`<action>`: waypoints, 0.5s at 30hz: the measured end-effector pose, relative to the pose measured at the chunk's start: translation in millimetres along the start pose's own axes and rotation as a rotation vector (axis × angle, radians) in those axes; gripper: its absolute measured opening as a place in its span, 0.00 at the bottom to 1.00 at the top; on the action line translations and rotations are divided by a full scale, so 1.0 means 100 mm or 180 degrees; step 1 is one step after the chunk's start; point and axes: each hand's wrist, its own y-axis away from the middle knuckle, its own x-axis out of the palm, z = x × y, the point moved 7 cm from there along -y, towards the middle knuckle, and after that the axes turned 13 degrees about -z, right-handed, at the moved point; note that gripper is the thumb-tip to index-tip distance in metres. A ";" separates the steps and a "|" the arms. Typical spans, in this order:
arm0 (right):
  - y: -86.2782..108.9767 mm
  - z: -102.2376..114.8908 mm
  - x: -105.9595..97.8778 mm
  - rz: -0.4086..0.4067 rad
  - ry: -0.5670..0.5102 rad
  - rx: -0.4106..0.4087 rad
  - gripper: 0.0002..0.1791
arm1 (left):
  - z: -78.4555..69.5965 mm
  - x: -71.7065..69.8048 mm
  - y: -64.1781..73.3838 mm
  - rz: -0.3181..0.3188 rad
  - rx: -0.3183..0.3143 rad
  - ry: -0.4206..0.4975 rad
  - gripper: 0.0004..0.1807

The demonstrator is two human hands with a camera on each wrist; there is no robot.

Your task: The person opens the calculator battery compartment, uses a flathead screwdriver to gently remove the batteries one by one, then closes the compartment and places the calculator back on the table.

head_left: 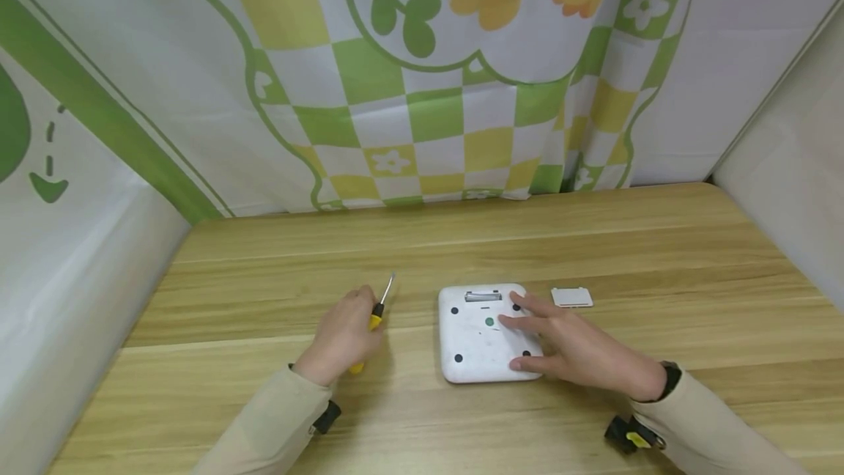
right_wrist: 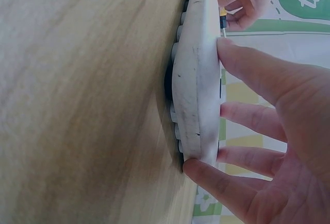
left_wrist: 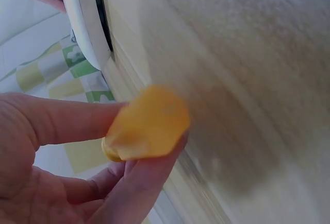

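A white calculator (head_left: 475, 347) lies face down on the wooden table, its keys toward the tabletop in the right wrist view. Its back carries dark round feet and a green dot, and an uncovered slot (head_left: 483, 297) near the far edge shows something silvery. My right hand (head_left: 574, 347) rests spread fingers on the back's right side, with one fingertip at the casing's edge in the right wrist view. To the left, my left hand (head_left: 346, 336) grips the yellow handle of a screwdriver (head_left: 376, 316), its metal tip pointing away from me. The handle's butt (left_wrist: 152, 123) shows between thumb and fingers.
A small white battery cover (head_left: 572, 297) lies right of the calculator, just beyond my right hand. Behind the wooden table (head_left: 264, 270) hangs a green and yellow checked cloth (head_left: 428, 116). Pale sheets stand along both sides.
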 end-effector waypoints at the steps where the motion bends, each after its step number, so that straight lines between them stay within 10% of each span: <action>1: 0.00 0.00 0.00 -0.0002 0.0004 -0.0005 0.32 | 0.01 0.00 0.00 0.0022 -0.0012 -0.0010 0.11; 15: 0.00 0.01 -0.01 -0.0047 0.0057 -0.0055 0.32 | 0.15 0.05 0.05 0.0420 -0.0411 -0.0076 0.23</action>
